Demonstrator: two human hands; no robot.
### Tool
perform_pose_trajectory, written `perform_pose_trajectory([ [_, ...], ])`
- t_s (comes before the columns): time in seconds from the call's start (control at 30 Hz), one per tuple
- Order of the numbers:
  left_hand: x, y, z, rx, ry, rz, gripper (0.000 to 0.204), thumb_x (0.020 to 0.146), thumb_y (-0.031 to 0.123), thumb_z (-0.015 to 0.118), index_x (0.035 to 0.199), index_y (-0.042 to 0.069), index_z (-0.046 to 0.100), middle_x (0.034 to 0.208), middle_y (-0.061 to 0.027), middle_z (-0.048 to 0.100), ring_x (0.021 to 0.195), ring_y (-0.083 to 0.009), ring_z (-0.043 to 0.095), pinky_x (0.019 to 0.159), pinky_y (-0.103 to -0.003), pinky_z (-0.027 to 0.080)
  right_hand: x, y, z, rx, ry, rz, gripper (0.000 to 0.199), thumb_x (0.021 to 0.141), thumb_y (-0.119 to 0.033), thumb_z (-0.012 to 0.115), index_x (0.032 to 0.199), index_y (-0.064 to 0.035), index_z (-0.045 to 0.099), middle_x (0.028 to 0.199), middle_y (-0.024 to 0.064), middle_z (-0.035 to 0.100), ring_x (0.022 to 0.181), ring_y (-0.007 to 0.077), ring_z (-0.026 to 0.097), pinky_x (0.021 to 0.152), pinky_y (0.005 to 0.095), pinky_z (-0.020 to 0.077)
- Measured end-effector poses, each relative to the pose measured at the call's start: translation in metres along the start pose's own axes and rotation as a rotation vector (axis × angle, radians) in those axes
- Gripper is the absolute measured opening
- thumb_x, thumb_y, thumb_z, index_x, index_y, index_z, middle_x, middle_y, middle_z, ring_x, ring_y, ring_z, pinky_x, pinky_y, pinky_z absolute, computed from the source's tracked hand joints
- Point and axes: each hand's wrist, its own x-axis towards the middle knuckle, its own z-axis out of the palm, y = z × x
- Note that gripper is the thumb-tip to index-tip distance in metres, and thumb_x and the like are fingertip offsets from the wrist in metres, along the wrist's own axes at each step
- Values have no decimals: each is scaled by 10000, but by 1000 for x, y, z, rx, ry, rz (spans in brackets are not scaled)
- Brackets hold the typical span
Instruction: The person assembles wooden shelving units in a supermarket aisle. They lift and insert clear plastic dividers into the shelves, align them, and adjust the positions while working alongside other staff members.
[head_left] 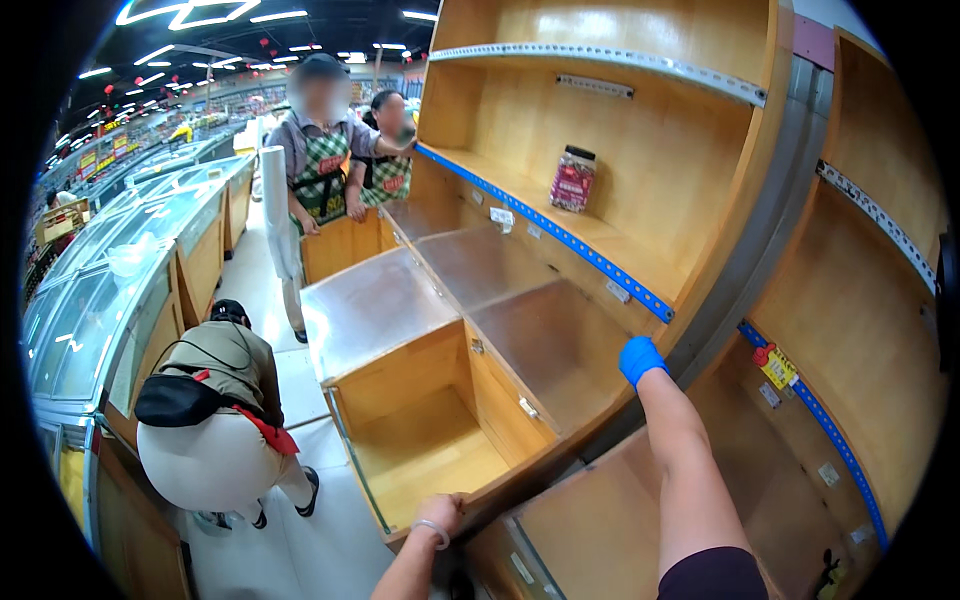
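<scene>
Left hand point(440, 512): bare, fingers curled over the lower front corner of the empty pale wooden display unit point(420, 440).
Right hand point(640, 358): blue-gloved, closed on the unit's far side panel.
Handling: keep both grips level.
Nearby: red-labelled jar point(573, 179) on upper shelf.

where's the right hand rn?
Head view, right of centre: the right hand, in a blue glove, rests on the front edge of the wooden shelf unit, just below its blue rail.
</scene>
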Motion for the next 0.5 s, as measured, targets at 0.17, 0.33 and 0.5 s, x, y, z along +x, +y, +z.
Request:
perform_pose_trajectory([
  [0.17, -29, -10, -12, 49, 15, -11, 198, 821, 304, 601, 846, 125, 682, 803, -166, 674, 782, -345, 650, 719, -446, 514, -39, -5, -27, -10, 80, -54, 162, 828, -149, 599, 887, -153, 750, 885, 54, 714, 856, 261, 669, 610, 437, 472],
  [0.33, -37, -24, 1, -82, -86, -127, 282, 822, 370, 640, 778, 99, 703, 772, -162, 671, 711, -324, 655, 654, -422, 519, -74, -4, -41, 68, 215, -114, 116, 735, -161, 609, 694, -151, 717, 663, 48, 654, 652, 247, 612, 516, 409, 376],
  [0.5, -44, -7, -15, -91, 26, 23, 305, 781, 253, 693, 1077, 181, 669, 816, -152, 668, 752, -352, 637, 672, -442, 513, -96, 29, -54, 274, 131, -319, 226, 683, -353, 715, 669, -128, 715, 671, 94, 661, 658, 275, 639, 552, 401, 447],
])
